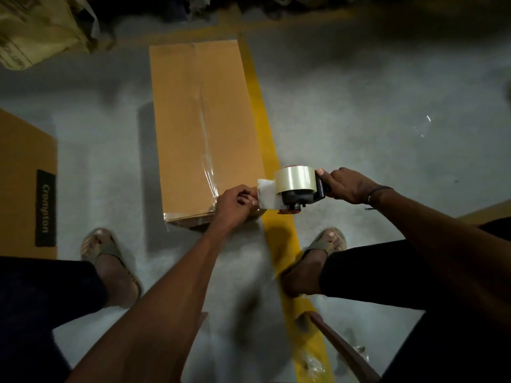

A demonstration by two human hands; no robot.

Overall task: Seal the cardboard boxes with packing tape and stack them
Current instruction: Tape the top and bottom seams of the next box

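A long brown cardboard box (190, 125) lies on the floor in front of me, flaps closed, with clear tape along its centre seam and over the near edge. My right hand (347, 186) grips the black handle of a tape dispenser (297, 189) carrying a clear roll, held just off the box's near right corner. My left hand (235, 203) pinches the free end of the tape (265, 193) pulled from the dispenser, at that same corner.
A second cardboard box (19, 172) with a black label sits at the left. A yellow painted line (265, 139) runs along the grey floor beside the box. My sandalled feet stand either side. Bags lie at the far left; a wooden piece at the lower right.
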